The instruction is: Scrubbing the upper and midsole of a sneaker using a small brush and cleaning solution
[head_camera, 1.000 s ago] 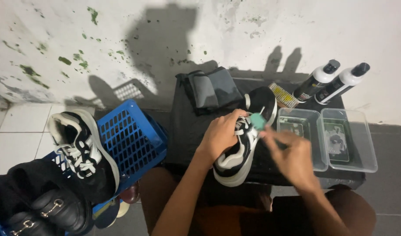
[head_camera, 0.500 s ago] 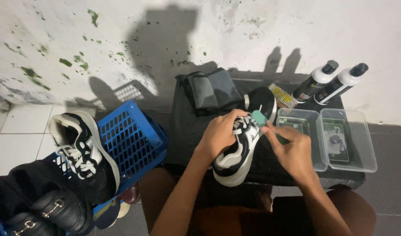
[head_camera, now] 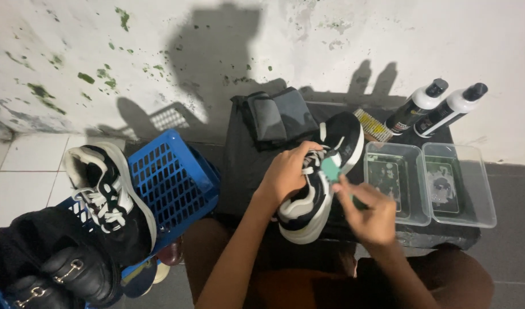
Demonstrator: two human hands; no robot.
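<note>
- A black and white sneaker (head_camera: pixel 317 186) with a white sole and white laces.
- A small teal brush head (head_camera: pixel 331 169) against the sneaker.
- A black cloth-covered counter (head_camera: pixel 245 166).
- A bright blue plastic basket (head_camera: pixel 171 183) with a grid pattern of holes.
- A second black and white sneaker (head_camera: pixel 105 194), white laces.
- Two white bottles (head_camera: pixel 440 109) with black caps and dark labels.
- Two clear plastic tubs (head_camera: pixel 428 183).
- A white wall (head_camera: pixel 131 51) speckled with green patches.

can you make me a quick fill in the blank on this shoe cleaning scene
1. The left hand grips a black and white ____ on the dark table.
2. The right hand holds a green brush against the shoe's ____.
3. Two clear tubs sit right of the shoe, and behind them lie ____ bottles.
4. The other sneaker rests on a ____ basket.

Missing words: shoe; side; two; blue
</note>
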